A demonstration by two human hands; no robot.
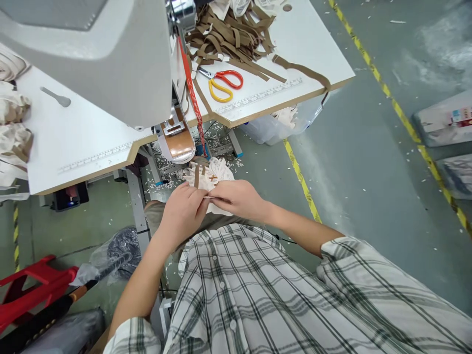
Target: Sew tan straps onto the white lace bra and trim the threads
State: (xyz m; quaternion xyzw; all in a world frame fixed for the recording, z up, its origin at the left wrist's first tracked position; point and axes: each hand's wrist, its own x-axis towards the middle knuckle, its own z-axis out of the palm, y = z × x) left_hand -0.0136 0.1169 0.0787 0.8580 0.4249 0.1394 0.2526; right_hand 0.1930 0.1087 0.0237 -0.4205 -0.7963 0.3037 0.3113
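Observation:
Both of my hands meet over my lap, below the sewing machine [110, 54]. My left hand [182, 211] and my right hand [239, 196] are closed in a pinch on a piece of cream fabric [212, 177] with brown trim strips. Their fingertips touch at a thin edge of the cloth between them. The fabric hangs just under the machine's arm, where a brown strap [180, 142] lies over the curved bed. My plaid shirt fills the lower part of the view.
Orange-and-yellow scissors [223, 83] lie on the white table [92, 142] beside a heap of brown strips [232, 34]. Cream fabric piles [11, 123] sit at the left edge. A clear bin [273, 125] stands under the table; yellow floor tape [300, 179] runs past it. A red stool [33, 290] is lower left.

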